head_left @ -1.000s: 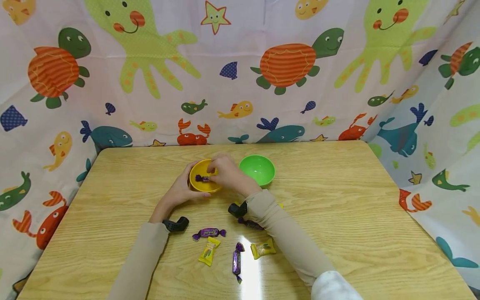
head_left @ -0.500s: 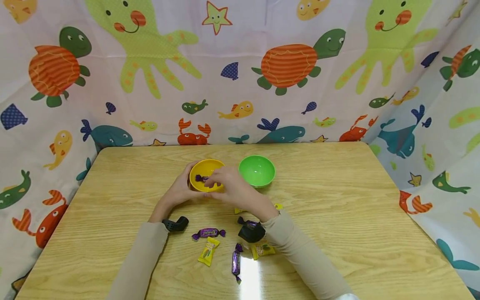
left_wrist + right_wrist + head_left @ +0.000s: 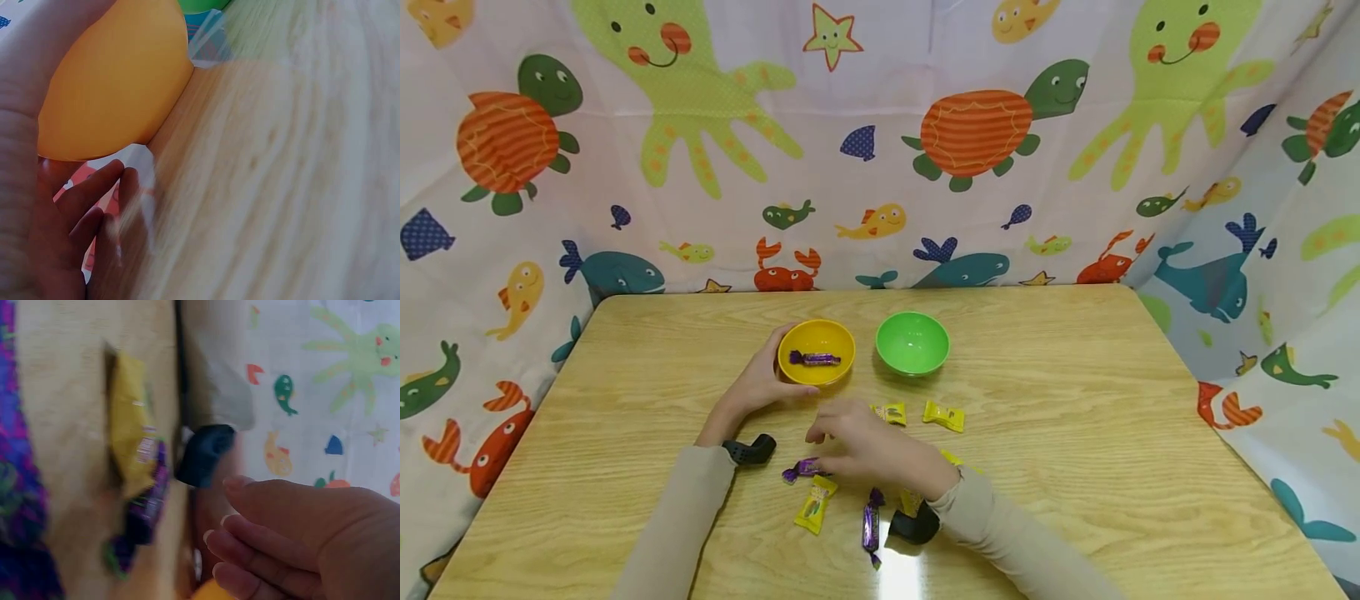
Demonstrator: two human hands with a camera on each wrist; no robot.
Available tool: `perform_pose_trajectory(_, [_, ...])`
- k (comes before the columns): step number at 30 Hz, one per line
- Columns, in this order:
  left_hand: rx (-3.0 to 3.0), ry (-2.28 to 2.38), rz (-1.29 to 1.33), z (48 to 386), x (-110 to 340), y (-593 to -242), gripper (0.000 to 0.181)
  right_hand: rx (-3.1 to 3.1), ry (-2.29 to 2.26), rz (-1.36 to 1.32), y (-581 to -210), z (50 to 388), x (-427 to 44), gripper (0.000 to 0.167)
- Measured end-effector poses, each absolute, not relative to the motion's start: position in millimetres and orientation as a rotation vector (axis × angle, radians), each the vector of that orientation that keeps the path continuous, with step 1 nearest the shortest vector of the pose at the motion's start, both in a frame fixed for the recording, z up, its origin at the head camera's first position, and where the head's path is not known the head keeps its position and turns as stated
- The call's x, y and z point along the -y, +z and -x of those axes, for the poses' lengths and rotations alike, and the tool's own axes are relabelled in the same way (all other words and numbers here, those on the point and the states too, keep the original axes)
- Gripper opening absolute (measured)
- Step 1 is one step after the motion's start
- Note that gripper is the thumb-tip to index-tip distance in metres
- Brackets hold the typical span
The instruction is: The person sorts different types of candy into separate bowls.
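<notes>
My left hand [image 3: 760,379] grips the left side of a yellow bowl [image 3: 820,335], thumb and fingers spread round its wall [image 3: 119,87]. Inside that bowl lies a purple-wrapped candy [image 3: 817,359]. Above the table my right hand [image 3: 872,446] hovers with loosely bent fingers, holding nothing. Just under its fingertips is another purple candy [image 3: 803,468], partly covered by the hand. In the right wrist view, a yellow-wrapped candy [image 3: 132,419] and a purple candy [image 3: 147,509] lie blurred beside the fingers.
A green bowl [image 3: 913,337] stands right of the yellow one. Around my right hand lie yellow candies [image 3: 816,504], [image 3: 943,416] and a purple candy [image 3: 871,529] near the front; some are partly hidden. A patterned cloth [image 3: 730,150] hangs behind the table.
My right hand has let go of the purple candy in the yellow bowl and moved toward the front, over the purple candy on the table. The left hand stays at the bowl.
</notes>
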State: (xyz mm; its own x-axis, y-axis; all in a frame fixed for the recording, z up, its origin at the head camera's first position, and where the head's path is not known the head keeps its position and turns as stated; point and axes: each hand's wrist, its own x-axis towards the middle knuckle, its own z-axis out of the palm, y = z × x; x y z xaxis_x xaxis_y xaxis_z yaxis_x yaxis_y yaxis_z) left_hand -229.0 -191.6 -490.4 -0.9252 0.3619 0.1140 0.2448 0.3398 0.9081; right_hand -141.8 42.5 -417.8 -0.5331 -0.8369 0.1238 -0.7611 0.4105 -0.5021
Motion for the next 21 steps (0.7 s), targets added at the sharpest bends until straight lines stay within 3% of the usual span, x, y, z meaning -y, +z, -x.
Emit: perform_pose_trajectory(21, [-2.491,1.659,-0.559,228.7,191.6,-490.5,0.105,-2.613,-0.504,1.439,-445.1,136.6,-32.9,0.016])
